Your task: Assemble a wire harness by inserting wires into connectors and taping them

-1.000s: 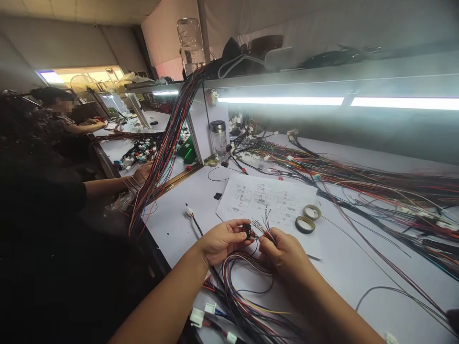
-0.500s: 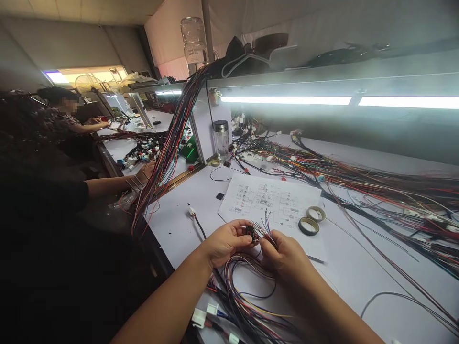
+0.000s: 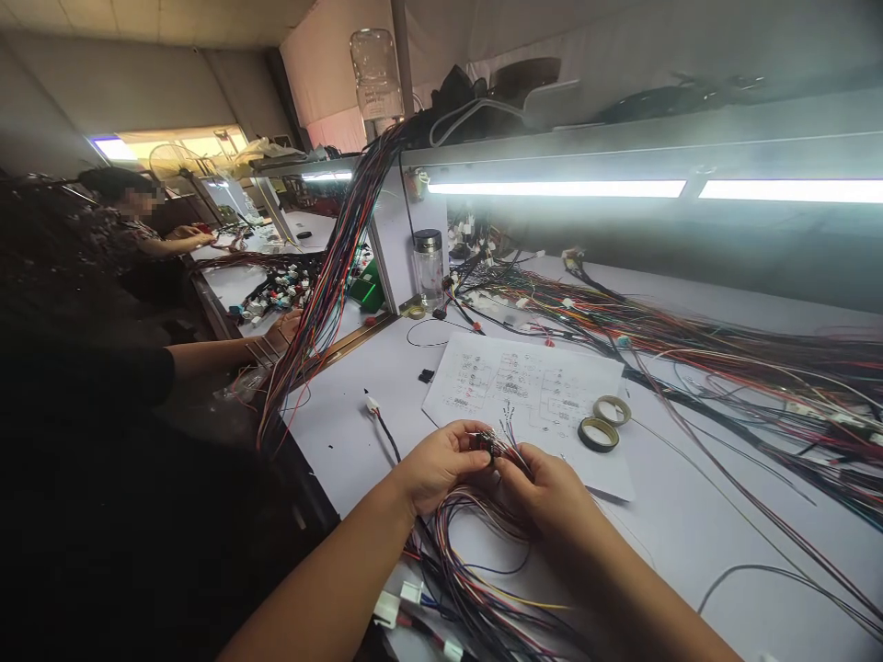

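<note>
My left hand (image 3: 441, 467) pinches a small black connector (image 3: 485, 445) between thumb and fingers. Close against it on the right, my right hand (image 3: 542, 473) is closed around a bundle of thin wires (image 3: 511, 450), their metal-tipped ends fanning up past the fingers. Thumb and fingertips of the right hand are at the connector's edge; whether a wire sits inside it I cannot tell. Below both hands the bundle loops down into a coil of coloured wires (image 3: 448, 542) on the table. White plugs (image 3: 387, 609) lie at the near edge by my left forearm.
Behind my hands lies a printed wiring diagram (image 3: 469, 368) with two tape rolls (image 3: 599, 434) on its right. A wire harness pile (image 3: 621, 322) stretches along the back. A glass bottle (image 3: 429, 271) stands by the divider. Hanging wires (image 3: 338, 257) and a co-worker's arm (image 3: 213, 357) are at left.
The black connector has turned in my left hand, and the right fingertips have come closer against it. The whole view has shifted slightly.
</note>
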The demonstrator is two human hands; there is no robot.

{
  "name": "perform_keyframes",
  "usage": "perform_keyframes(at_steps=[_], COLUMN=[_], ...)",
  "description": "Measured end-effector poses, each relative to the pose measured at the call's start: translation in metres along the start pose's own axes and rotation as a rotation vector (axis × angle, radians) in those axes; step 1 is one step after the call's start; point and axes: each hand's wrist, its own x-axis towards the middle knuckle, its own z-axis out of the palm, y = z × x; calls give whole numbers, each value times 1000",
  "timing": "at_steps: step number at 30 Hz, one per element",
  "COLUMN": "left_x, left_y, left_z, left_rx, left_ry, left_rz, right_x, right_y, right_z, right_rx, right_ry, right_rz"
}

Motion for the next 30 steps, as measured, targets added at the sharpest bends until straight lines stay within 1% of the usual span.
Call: perform_keyframes(at_steps=[3,9,17,22,26,30], left_x=[-1,-2,2,1,1,1], left_y=[2,5,1,1,1,2], left_z=[2,5,-2,-2,0,0], left_rx=[6,19,10,5,-6,15], left_ry=[-14,7,-26,-28,16,37], left_rz=[-5,-28,9,4,-27,-52], right_x=[0,0,0,1,0,0], right_y=[-1,-1,2,1,4,9], right_z=[-2,-3,-3,-3,-3,-3], right_rx=[33,60,63,91,202,357], right_ry=[-27,-57,-35,-32,-31,-74], right_rz=[4,25,2,22,-9,-13])
